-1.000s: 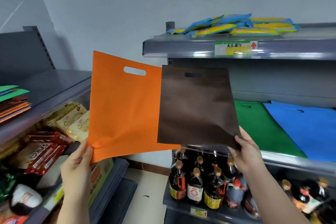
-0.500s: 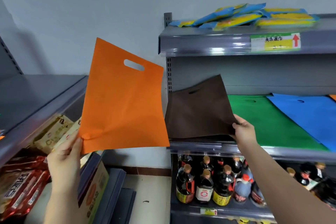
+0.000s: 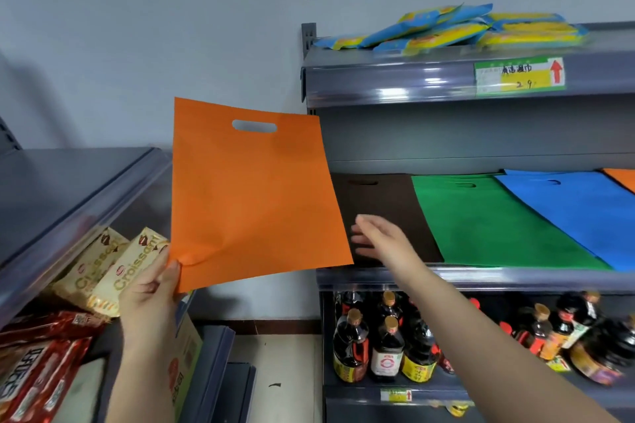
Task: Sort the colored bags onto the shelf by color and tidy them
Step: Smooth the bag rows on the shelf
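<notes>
In front of the grey shelf, my left hand pinches the lower left corner of the orange bag and holds it upright in the air, while my right hand reaches out with fingers spread and loose, gripping nothing, over the brown bag. That brown bag lies flat at the shelf's left end, just beside the green bag, then the blue bag. Below stand dark sauce bottles; croissant packs sit on the left.
</notes>
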The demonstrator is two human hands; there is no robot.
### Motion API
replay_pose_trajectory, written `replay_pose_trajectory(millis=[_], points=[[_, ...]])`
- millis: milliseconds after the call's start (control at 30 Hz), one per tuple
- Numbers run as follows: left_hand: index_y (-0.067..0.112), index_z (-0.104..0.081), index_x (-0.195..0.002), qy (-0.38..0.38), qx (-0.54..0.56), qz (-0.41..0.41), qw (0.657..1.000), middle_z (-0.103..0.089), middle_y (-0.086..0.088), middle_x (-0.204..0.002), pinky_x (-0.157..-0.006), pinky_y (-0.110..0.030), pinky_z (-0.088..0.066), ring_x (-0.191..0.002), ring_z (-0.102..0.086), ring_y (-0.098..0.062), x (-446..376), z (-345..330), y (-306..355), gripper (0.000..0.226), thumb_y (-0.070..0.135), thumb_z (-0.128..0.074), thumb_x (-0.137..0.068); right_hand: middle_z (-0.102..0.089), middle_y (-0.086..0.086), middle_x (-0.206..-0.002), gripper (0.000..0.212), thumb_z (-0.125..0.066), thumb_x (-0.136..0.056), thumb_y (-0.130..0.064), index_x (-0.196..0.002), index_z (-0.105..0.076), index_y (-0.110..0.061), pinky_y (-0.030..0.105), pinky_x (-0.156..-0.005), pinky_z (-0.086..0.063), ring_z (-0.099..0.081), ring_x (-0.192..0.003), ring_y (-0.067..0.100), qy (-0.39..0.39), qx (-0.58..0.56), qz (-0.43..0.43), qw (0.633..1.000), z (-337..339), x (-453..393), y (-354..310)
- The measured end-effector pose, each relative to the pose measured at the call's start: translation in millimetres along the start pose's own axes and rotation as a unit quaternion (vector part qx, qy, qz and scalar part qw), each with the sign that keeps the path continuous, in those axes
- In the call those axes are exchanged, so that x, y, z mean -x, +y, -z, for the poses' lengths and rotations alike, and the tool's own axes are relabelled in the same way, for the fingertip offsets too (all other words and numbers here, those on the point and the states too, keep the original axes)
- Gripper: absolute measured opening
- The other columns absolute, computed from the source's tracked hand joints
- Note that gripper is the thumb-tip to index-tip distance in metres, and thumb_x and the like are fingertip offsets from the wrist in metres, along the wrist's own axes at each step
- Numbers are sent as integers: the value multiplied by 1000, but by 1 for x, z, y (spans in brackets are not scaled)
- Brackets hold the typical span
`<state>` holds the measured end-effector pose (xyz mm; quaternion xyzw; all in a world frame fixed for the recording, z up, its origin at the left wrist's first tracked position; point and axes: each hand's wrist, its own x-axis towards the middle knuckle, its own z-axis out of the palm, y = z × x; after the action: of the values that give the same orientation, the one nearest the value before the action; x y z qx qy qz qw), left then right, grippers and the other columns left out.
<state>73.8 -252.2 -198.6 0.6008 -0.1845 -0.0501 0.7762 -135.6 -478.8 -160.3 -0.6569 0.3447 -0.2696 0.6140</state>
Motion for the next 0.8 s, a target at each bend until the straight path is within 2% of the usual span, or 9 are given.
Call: replay_pose_trajectory(millis=[100, 233, 300, 400, 500, 600, 667, 733, 800], points=[[21, -61, -119, -22, 0, 9, 1000, -70, 23, -88, -72, -12, -53, -83, -63, 3, 12, -18, -2, 31, 4, -47, -96, -68, 9, -107, 31, -57, -93, -22, -120, -54, -6, 25, -72, -55, -67, -91, 17, -63, -71, -47, 994, -1, 12, -2], [38, -71, -101, -42, -20, 16, 999, -70, 14, -103, -90, -33, -50, -101, -61, -11, 27, -40, -10, 32, 12, -53, -95, -69, 10, -101, 18, -56, -92, -5, -108, -60, -11, 26, -65, -55, -67, -84, 19, -5, -63, -59, 996, 21, 30, 5], [41, -71, -99, -44, -32, 13, 998, -71, 21, -90, -81, -23, -54, -87, -62, 1, 41, -59, -10, 38, 9, -52, -95, -69, 10, -94, 18, -55, -90, 0, -105, -62, -9, 28, -67, -56, -67, -79, 21, 47, -41, -57, 996, 39, 40, 11], [18, -55, -122, -66, -39, -3, 997, -67, 32, -78, -66, -6, -50, -75, -62, 12, 69, -97, -5, 32, 2, -48, -96, -69, 9, -82, 18, -55, -87, 5, -100, -63, -5, 33, -68, -57, -66, -71, 24, 110, -8, -52, 993, 73, 57, 20], [18, -48, -123, -80, -48, -7, 996, -67, 30, -78, -64, -3, -48, -75, -60, 16, 101, -136, -9, 35, -2, -48, -94, -68, 5, -78, 19, -55, -86, 5, -98, -62, -8, 26, -61, -54, -64, -66, 19, 152, 44, -40, 987, 118, 76, 29], [22, -58, -119, -115, -39, 26, 992, -69, 16, -95, -80, -19, -54, -90, -62, -1, 136, -174, -13, 36, -2, -48, -95, -62, -6, -71, 23, -55, -86, 4, -96, -60, -15, 15, -53, -47, -59, -64, 11, 188, 85, -22, 978, 169, 99, 38], [29, -61, -115, -142, -43, 33, 988, -67, 2, -107, -89, -32, -50, -97, -60, -9, 163, -201, -13, 38, 0, -48, -95, -62, -3, -73, 23, -54, -85, 6, -97, -62, -13, 11, -50, -44, -59, -65, 11, 214, 100, -20, 971, 205, 114, 44], [38, -63, -109, -163, -38, 41, 985, -66, 4, -112, -91, -38, -48, -99, -61, -9, 192, -228, -12, 41, 2, -49, -95, -66, 3, -79, 25, -52, -85, 6, -97, -63, -13, 24, -59, -52, -63, -71, 20, 235, 104, -18, 966, 242, 131, 50], [39, -63, -114, -191, -39, 51, 980, -67, 5, -114, -95, -49, -47, -106, -62, -26, 223, -253, -12, 39, 6, -49, -96, -66, 3, -81, 26, -52, -86, 6, -95, -60, -17, 35, -66, -54, -63, -73, 21, 255, 104, -15, 961, 278, 147, 56]])
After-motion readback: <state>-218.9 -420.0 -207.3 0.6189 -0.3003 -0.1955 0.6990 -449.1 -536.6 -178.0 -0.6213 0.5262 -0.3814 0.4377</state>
